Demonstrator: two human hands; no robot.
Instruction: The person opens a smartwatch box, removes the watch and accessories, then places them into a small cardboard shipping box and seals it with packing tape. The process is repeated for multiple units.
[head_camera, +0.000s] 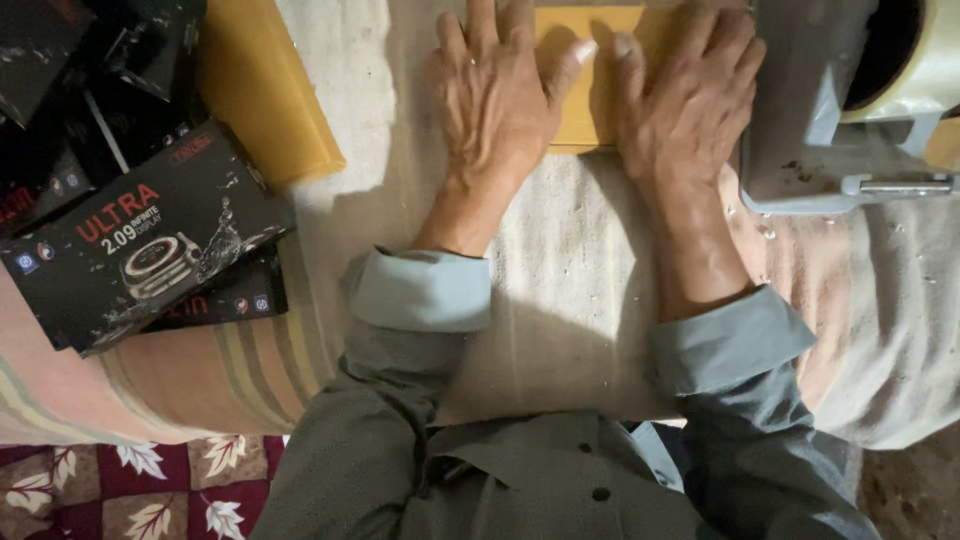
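My left hand (497, 95) and my right hand (688, 100) lie flat, palms down, side by side on a yellow padded envelope (580, 100) that rests on a pale striped cloth (560, 290). Fingers are spread and press on the envelope; neither hand grips anything. Most of the envelope is hidden under the hands. Grey-green shirt sleeves cover both forearms.
A second yellow envelope (262, 85) lies at upper left. Black glossy product boxes (140, 240) picturing a watch are stacked at the left. A grey tape dispenser (830, 140) with a tape roll (925, 60) stands at upper right. A floral mat (140, 490) shows at bottom left.
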